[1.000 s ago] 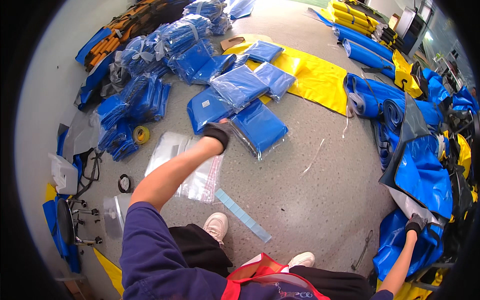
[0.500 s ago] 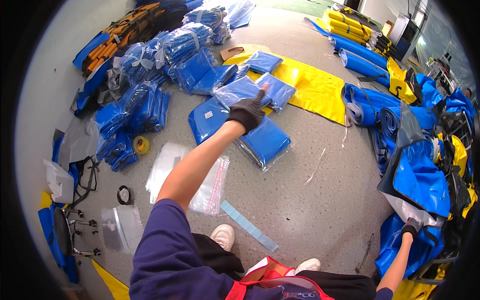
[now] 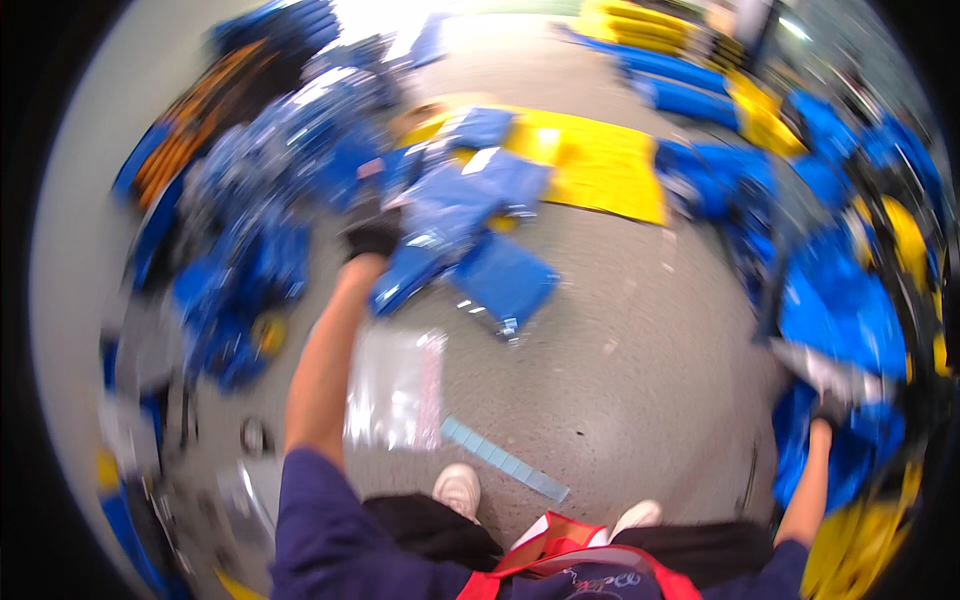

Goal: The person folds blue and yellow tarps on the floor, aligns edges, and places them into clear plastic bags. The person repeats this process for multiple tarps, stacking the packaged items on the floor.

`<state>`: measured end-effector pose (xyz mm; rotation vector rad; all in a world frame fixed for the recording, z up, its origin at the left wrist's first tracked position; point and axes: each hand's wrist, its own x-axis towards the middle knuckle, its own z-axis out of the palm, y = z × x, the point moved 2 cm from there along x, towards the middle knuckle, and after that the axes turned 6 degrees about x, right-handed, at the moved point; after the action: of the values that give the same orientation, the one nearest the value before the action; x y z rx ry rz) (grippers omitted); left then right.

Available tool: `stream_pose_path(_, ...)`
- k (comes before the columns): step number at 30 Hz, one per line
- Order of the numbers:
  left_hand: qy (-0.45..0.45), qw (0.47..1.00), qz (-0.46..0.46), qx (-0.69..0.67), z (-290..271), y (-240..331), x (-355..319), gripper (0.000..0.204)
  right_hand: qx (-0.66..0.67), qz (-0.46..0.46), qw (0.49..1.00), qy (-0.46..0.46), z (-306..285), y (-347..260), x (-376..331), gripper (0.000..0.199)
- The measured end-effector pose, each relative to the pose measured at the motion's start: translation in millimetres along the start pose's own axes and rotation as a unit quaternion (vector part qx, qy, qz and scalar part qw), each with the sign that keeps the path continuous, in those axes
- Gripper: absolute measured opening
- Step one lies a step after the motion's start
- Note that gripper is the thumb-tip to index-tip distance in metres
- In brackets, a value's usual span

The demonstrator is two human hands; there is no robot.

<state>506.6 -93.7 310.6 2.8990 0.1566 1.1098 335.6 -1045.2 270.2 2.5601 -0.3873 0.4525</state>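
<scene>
My left hand (image 3: pixel 373 222), in a dark glove with bare fingertips, reaches forward beside several clear-wrapped flat blue packages (image 3: pixel 445 205). Motion smears its fingers, so their grip cannot be made out. One blue package (image 3: pixel 503 282) lies nearest to me among them. Far to the right, my gloved right hand (image 3: pixel 829 410) rests against a large folded blue sheet (image 3: pixel 838 325) with a pale underside, above more blue material. Its fingers are too small and blurred to tell whether they grip it.
A yellow sheet (image 3: pixel 600 165) lies under some packages. Clear plastic bags (image 3: pixel 395 390) and a light blue strip (image 3: pixel 505 460) are on the floor before my feet. Bagged blue bundles (image 3: pixel 270 150) line the left; blue rolls (image 3: pixel 690 95) lie at the far right.
My left hand has moved left, away from the middle of the packages, toward the bagged bundles. My right hand stays by the blue sheet. The view has shifted and blurred.
</scene>
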Motion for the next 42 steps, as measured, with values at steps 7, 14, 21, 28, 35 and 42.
stream_pose_path(7, -0.540, 0.643, -0.155, -0.520, 68.6, 130.4, -90.6, 0.062, 0.834, -0.005, 0.544, -0.092, -213.8, -246.9, -11.9, 0.018)
stream_pose_path(14, -0.594, 0.425, -0.142, -0.668, 121.4, 294.9, -180.0, 0.064, 0.715, -0.315, 0.369, -0.504, -349.5, -335.1, -219.4, 0.025)
stream_pose_path(21, -0.493, 0.687, -0.134, -0.517, 168.9, 182.1, -157.0, 0.052, 0.693, -0.135, 0.633, -0.317, -326.5, -250.7, -133.5, 0.042)
stream_pose_path(28, -0.158, 0.954, -0.091, -0.237, 124.9, -28.8, 6.7, 0.042, 0.268, 0.118, 0.899, -0.325, -110.1, -72.8, -145.3, 0.123)
stream_pose_path(35, -0.777, 0.499, 0.144, -0.356, 21.7, 201.0, -89.8, 0.044, 0.377, 0.005, 0.784, -0.494, -6.9, -154.1, -130.7, 0.098)
stream_pose_path(42, -0.525, 0.116, -0.403, -0.741, 108.0, 374.6, -265.1, 0.079, 0.425, -0.177, 0.887, -0.040, -181.5, -182.1, -184.5, 0.014)
